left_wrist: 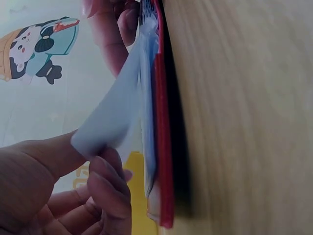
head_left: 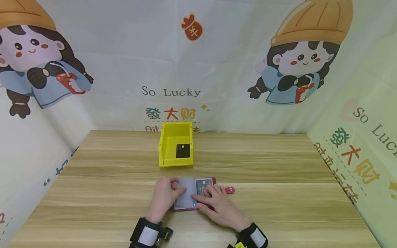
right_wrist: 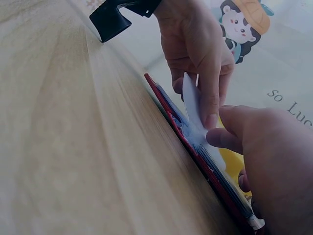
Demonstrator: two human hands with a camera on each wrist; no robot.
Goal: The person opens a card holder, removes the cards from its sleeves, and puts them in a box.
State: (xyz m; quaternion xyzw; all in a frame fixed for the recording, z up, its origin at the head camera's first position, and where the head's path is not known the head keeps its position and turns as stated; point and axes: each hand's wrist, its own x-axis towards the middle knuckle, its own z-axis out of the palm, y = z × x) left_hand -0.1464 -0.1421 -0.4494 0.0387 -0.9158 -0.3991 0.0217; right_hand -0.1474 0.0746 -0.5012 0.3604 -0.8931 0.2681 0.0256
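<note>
A red card holder (head_left: pixel 214 180) lies opened flat on the table, its clear plastic sleeves fanned at the fold. My left hand (head_left: pixel 165 194) pinches one translucent sleeve page (left_wrist: pixel 110 115) between thumb and fingers, lifting it at a slant above the left side. My right hand (head_left: pixel 221 206) rests over the right side, one finger reaching to the page near the fold. Partly under that hand is a dark card (head_left: pixel 200 186) in a right-hand sleeve. The red snap strap (head_left: pixel 230 190) sticks out on the right.
Behind the card holder stands a yellow bin (head_left: pixel 176 162) with a black card (head_left: pixel 183 151) inside. The wooden table (head_left: pixel 263 158) runs back to a printed cloth backdrop (head_left: pixel 229 103), which also rises at both sides.
</note>
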